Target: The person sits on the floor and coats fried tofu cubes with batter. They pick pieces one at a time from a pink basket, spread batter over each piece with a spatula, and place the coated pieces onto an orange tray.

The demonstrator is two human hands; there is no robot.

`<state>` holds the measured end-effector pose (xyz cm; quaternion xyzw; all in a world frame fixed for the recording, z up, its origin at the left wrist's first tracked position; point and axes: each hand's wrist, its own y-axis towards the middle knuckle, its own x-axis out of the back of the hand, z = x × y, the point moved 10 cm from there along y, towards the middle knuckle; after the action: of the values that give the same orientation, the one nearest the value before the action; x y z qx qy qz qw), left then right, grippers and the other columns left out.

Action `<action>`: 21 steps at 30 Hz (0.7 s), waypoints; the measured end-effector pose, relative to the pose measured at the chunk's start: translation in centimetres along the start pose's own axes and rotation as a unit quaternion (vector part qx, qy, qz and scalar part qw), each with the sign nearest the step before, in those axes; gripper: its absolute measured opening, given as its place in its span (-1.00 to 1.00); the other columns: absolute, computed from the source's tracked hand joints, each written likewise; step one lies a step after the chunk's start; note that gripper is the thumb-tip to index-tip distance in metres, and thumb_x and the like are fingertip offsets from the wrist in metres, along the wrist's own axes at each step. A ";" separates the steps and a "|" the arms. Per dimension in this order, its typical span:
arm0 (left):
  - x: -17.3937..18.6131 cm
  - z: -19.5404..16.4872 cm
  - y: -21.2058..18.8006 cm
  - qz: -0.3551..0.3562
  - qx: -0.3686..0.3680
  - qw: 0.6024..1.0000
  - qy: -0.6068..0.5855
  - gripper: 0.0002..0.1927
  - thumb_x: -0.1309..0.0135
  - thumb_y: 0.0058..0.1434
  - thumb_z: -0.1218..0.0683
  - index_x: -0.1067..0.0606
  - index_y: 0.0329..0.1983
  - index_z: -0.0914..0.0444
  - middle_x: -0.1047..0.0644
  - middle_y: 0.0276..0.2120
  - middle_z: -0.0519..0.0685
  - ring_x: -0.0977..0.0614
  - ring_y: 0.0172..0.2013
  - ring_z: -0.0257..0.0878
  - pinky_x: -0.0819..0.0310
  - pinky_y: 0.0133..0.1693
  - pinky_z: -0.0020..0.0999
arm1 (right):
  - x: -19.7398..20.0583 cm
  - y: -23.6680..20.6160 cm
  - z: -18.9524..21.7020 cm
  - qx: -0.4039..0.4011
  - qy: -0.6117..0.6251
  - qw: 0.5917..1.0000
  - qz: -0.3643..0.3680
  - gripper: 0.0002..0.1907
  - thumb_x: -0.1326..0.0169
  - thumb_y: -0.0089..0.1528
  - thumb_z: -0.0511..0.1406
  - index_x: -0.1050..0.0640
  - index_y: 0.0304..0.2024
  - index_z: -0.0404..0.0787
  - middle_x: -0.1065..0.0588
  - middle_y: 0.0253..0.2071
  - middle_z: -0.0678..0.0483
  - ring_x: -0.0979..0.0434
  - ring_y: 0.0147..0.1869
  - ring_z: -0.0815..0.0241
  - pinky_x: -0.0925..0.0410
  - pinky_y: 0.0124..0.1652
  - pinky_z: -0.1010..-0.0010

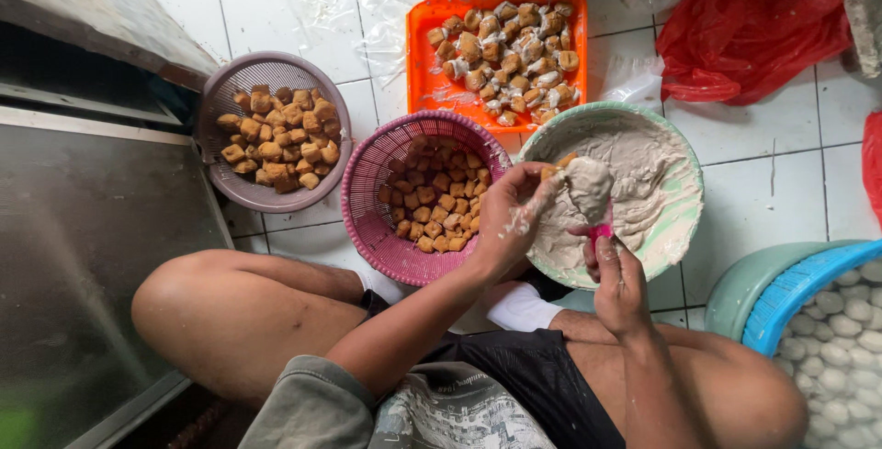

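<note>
My left hand (508, 215) holds a brown fried tofu puff (552, 173) over the edge of a pale green bowl (684, 228) of grey-white paste (643, 173). My right hand (617, 274) grips a pink-handled tool (602, 230) whose tip carries a lump of paste (588, 187) pressed against the puff. Both hands are smeared with paste. I sit cross-legged on the tiled floor, knees either side of the bowl.
A pink basket (367, 215) of tofu puffs sits left of the bowl, a mauve basket (225, 100) of puffs further left. An orange tray (423, 63) of filled puffs lies beyond. Red plastic bags (744, 35) lie top right, a blue basket (790, 293) of white balls at right, a metal surface (83, 228) at left.
</note>
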<state>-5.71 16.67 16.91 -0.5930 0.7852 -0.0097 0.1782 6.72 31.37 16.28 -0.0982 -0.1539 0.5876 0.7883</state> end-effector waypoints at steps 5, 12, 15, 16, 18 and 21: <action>-0.5 -1.2 -1.8 0.036 -0.017 0.997 0.061 -0.72 -0.06 0.42 0.14 -0.51 0.15 0.33 -0.66 -0.08 -0.01 -0.64 -0.05 -0.36 -0.52 0.00 -0.46 | 0.1 -0.8 5.0 0.164 -0.231 0.958 -0.048 -0.66 0.18 0.51 -0.23 -0.56 0.04 -0.32 -0.45 -0.24 -0.02 -0.41 -0.19 0.11 -0.32 -0.16 0.32; -1.7 -1.3 -2.8 0.225 0.018 0.952 -0.205 -0.41 -0.09 0.42 0.27 -0.32 0.52 0.26 -0.51 0.25 -0.01 -0.50 0.20 -0.38 -0.38 0.18 -0.47 | 1.7 -1.1 6.7 0.183 -0.342 0.914 -0.116 -0.73 0.04 0.46 -0.28 -0.54 0.03 -0.38 -0.45 -0.23 -0.15 -0.48 -0.19 -0.13 -0.36 -0.15 0.16; -0.7 -0.6 -1.8 0.185 -0.003 0.978 -0.094 -0.35 -0.24 0.24 0.15 -0.34 0.39 0.25 -0.51 0.23 -0.02 -0.56 0.21 -0.34 -0.43 0.27 -0.30 | 1.7 -1.9 7.5 0.231 -0.343 0.898 -0.147 -0.74 -0.02 0.42 -0.32 -0.54 0.07 -0.39 -0.45 -0.18 -0.15 -0.51 -0.19 -0.12 -0.37 -0.19 0.16; -0.4 -0.5 -1.5 0.167 -0.012 0.984 -0.060 -0.35 -0.27 0.21 0.13 -0.37 0.37 0.26 -0.54 0.21 0.00 -0.58 0.19 -0.32 -0.45 0.26 -0.27 | 1.6 -2.1 7.7 0.243 -0.352 0.891 -0.153 -0.75 -0.03 0.42 -0.33 -0.54 0.07 -0.38 -0.45 -0.17 -0.15 -0.51 -0.16 -0.13 -0.38 -0.16 0.15; 0.2 -0.7 -1.1 0.129 -0.032 0.991 0.011 -0.35 -0.33 0.15 0.08 -0.45 0.32 0.27 -0.59 0.17 0.02 -0.62 0.13 -0.29 -0.48 0.24 -0.21 | 1.2 -2.6 8.3 0.269 -0.368 0.875 -0.164 -0.77 -0.06 0.43 -0.35 -0.54 0.07 -0.38 -0.45 -0.15 -0.13 -0.52 -0.10 -0.14 -0.39 -0.11 0.13; 0.4 -1.2 -1.0 0.092 -0.078 0.969 0.216 -0.43 -0.37 0.12 0.07 -0.54 0.20 0.31 -0.69 -0.04 0.04 -0.68 0.02 -0.23 0.29 0.44 -0.10 | 0.8 -3.1 8.9 0.285 -0.398 0.853 -0.182 -0.78 -0.11 0.40 -0.35 -0.54 0.04 -0.37 -0.45 -0.15 -0.14 -0.50 -0.08 -0.17 -0.39 -0.08 0.10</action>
<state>-5.26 15.74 18.18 -0.5146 0.8543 -0.0594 -0.0423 6.57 31.04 25.71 0.4028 -0.2949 0.4408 0.7459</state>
